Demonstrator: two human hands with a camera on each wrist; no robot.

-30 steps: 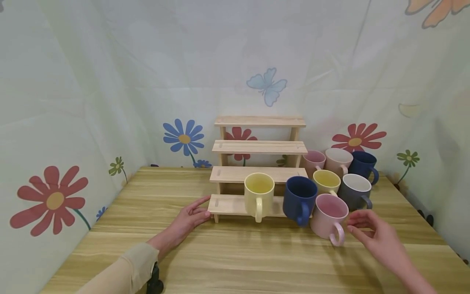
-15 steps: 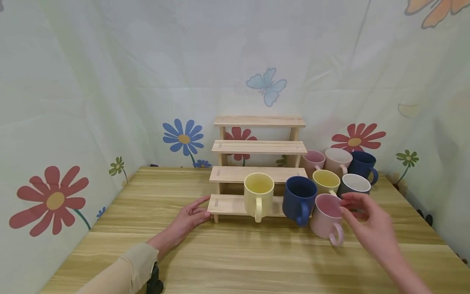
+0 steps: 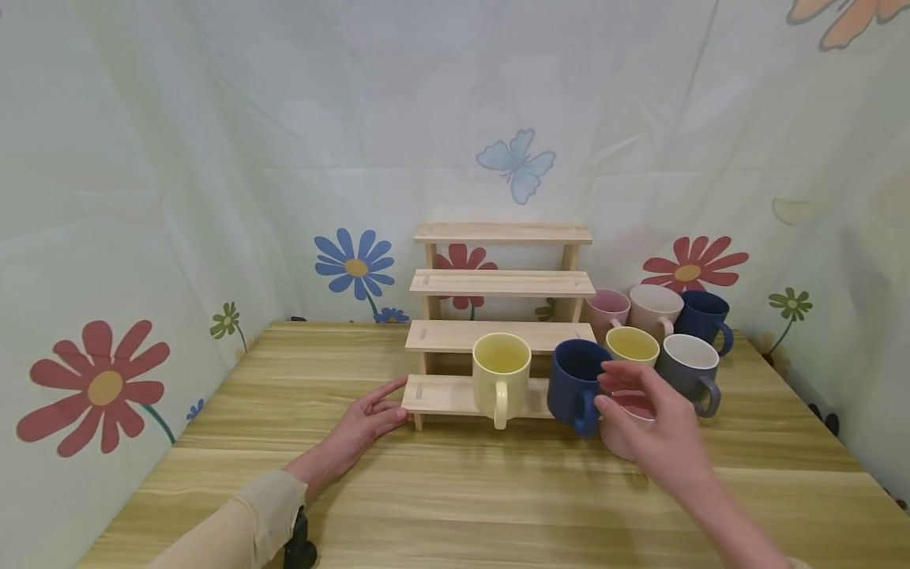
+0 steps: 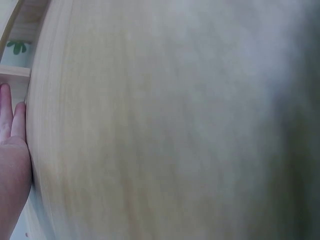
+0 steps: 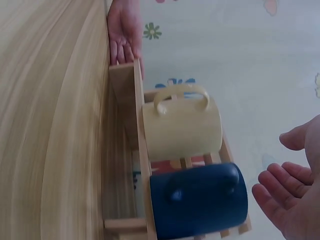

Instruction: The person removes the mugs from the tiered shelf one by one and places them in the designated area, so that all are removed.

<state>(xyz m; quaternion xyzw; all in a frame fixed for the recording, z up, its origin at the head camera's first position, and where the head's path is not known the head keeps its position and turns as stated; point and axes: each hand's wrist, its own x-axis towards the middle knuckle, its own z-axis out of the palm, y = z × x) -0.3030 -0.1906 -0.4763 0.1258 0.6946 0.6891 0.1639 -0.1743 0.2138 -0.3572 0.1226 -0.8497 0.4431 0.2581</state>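
Observation:
A four-tier wooden step shelf (image 3: 441, 395) stands on the table. On its lowest tier are a yellow mug (image 3: 488, 395) and, to the right, a navy blue mug (image 3: 566, 395), both handles facing me. My left hand (image 3: 359, 427) touches the left end of that tier with extended fingers; part of it shows in the left wrist view. My right hand (image 3: 661, 423), fingers loosely bent and holding nothing, hovers beside the navy mug and hides much of a pink mug (image 3: 617, 442) on the table. In the right wrist view, a gap separates my right hand (image 5: 295, 195) from the navy mug (image 5: 200, 205).
Right of the shelf several mugs crowd the table (image 3: 235, 427): another yellow mug (image 3: 633, 344), a grey mug (image 3: 686, 371), a second pink mug (image 3: 607, 312), a pale pink mug (image 3: 652, 312) and another navy mug (image 3: 700, 320). A flowered curtain (image 3: 341, 95) hangs behind.
My right hand has moved left, from beside the pink mug, across it to the navy mug's right side. The left hand and the mugs stay where they were.

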